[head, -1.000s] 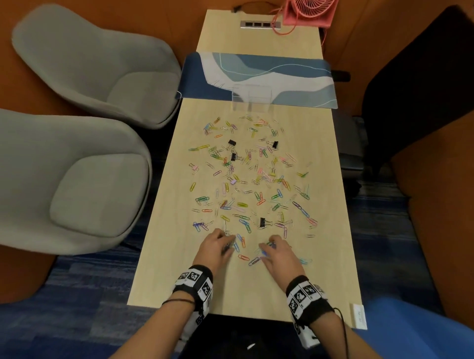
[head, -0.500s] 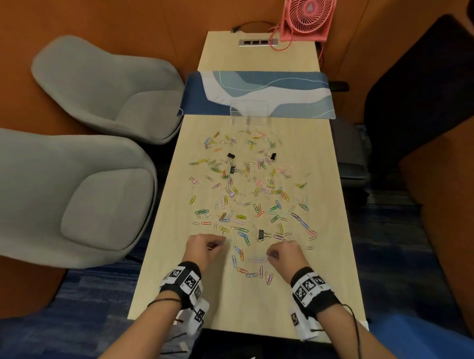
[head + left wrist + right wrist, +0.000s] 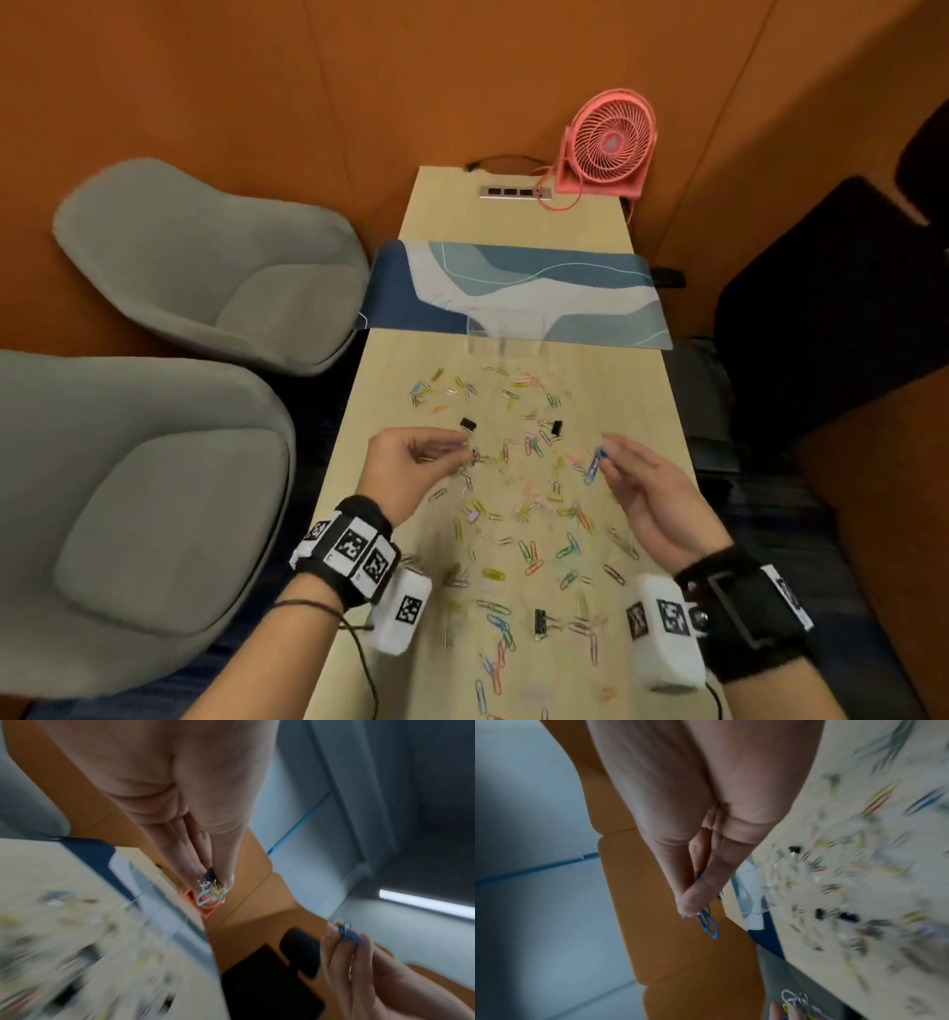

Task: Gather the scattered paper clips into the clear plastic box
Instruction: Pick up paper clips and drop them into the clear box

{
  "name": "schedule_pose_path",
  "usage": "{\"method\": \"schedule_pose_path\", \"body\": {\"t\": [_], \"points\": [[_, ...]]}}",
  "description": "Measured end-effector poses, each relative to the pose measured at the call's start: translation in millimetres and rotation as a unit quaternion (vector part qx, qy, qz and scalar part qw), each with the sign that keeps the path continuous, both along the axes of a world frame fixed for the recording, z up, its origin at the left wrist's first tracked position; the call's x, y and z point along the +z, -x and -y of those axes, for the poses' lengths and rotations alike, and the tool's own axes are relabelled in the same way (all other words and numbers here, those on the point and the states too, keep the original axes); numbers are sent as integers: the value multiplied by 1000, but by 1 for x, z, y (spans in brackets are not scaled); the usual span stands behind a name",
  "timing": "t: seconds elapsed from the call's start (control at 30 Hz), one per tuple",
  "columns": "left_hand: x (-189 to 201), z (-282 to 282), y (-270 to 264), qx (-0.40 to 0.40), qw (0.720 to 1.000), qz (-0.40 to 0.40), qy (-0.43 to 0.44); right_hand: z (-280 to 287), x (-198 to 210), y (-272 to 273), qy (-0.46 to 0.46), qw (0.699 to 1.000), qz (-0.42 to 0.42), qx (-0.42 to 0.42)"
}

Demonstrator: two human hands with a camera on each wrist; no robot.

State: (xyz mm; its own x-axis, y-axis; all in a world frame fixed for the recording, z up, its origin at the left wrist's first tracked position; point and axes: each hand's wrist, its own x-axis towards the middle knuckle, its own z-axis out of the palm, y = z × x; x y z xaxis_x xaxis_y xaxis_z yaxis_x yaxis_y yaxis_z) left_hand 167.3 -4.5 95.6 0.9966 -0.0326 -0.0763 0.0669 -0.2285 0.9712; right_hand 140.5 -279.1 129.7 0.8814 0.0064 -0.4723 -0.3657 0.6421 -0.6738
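Paper clips (image 3: 593,465) pinched in both hands

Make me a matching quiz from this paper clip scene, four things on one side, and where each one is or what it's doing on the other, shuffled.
Things:
1. left hand
2. right hand
3. clear plastic box
4. pink fan

Places or states:
A. stands at the table's far end
B. pinches a blue paper clip
C. pinches a small bunch of mixed clips
D. sits at the near edge of the blue mat

Pairs: 1-C, 2-B, 3-D, 4-A
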Motion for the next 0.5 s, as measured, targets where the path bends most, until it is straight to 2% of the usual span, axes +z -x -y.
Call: {"method": "schedule_pose_path", "body": {"t": [0.13,0.27,0.5], "points": [[21,11,-85,55,995,73,34,-3,19,-72,-63,994,28,-80],[21,28,-165,72,989,115,51,-5,19,-142,-67,993,34,-96],[-28,63,-255,84,989,106,66,-14,-4,-224,-78,988,-36,-128]]}}
